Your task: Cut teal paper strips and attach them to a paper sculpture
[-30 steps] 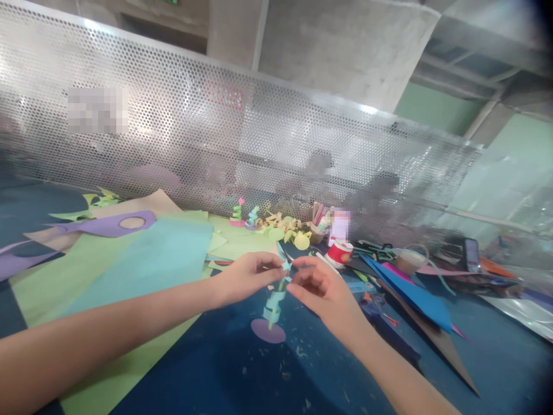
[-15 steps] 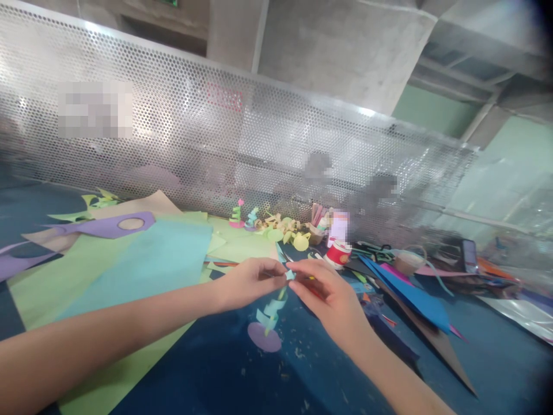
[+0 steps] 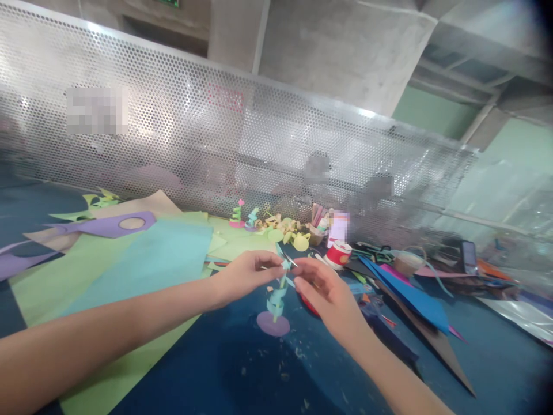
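A small paper spiral model (image 3: 276,300) stands roughly upright, with light blue curls around a pale green stem on a purple disc (image 3: 273,324). At its top is a small light blue piece (image 3: 286,265), pinched at its edge by the fingertips of my left hand (image 3: 253,275). Just right of the top, my right hand (image 3: 322,283) has its fingers curled together; what they hold is too small to tell. Part of a red round object (image 3: 307,304) shows beneath my right hand.
Green and blue paper sheets (image 3: 147,259) and purple cut paper (image 3: 108,226) lie left. Behind are two finished-looking spiral models (image 3: 237,214), yellow curls (image 3: 283,223) and a red-and-white roll (image 3: 339,253). Blue sheets (image 3: 410,294) and a phone (image 3: 469,256) lie right, before a perforated metal screen (image 3: 173,127).
The spiral model has moved slightly up and right and tilts less. My right fingertips have moved a little away from its top piece, while my left hand has stayed nearly in place.
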Motion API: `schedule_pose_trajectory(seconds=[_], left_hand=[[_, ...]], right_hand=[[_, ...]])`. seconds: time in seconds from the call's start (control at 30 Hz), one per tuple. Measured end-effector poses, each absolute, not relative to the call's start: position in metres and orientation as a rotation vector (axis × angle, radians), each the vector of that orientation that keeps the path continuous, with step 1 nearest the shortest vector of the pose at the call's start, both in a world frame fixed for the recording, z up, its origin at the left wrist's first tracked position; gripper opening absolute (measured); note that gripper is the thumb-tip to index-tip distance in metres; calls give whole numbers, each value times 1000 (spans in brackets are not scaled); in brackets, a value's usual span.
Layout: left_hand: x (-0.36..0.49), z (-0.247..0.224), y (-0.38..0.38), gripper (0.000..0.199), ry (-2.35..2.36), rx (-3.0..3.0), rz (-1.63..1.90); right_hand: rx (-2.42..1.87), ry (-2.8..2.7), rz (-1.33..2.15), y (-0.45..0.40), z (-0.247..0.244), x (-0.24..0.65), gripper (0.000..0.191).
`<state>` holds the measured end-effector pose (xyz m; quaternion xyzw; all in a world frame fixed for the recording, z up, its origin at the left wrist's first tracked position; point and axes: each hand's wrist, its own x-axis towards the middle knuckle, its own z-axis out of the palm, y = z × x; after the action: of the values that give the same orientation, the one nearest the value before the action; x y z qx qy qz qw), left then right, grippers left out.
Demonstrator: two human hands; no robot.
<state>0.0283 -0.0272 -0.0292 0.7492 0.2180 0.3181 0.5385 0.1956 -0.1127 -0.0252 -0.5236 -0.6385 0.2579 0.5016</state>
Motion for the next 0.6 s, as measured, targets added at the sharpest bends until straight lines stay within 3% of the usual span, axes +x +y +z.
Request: schedule_pose_trajectory(seconds=[0.13, 0.6], left_hand=[[27, -31, -19, 23, 556, 1673, 840], [16, -42, 30, 32, 897, 1913, 1099]], right_hand=[[-1429, -1582, 703, -108, -34, 200, 25], [-1552, -1796, 430, -110, -63, 195, 15]])
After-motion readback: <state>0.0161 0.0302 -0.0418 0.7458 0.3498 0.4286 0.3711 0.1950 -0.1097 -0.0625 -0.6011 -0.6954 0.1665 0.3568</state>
